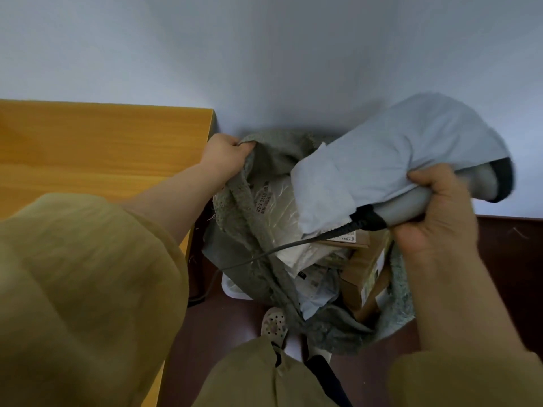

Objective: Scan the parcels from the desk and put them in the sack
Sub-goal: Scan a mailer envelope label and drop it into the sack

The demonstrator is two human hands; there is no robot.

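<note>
A grey-green woven sack (264, 230) stands open on the floor to the right of the desk (102, 148). My left hand (226, 157) grips its rim at the upper left. My right hand (435, 212) holds a pale blue soft parcel (390, 154) together with a grey handheld scanner (484, 183) over the sack's mouth. The scanner's black cable (264, 254) trails down across the sack to the left. Inside the sack lie a silvery bubble mailer (279, 207) and brown cardboard boxes (364, 268).
The wooden desk fills the left side, its right edge close to the sack. A pale wall stands behind. The floor (499, 259) is dark red-brown. A foot in a perforated slipper (274, 323) stands just below the sack.
</note>
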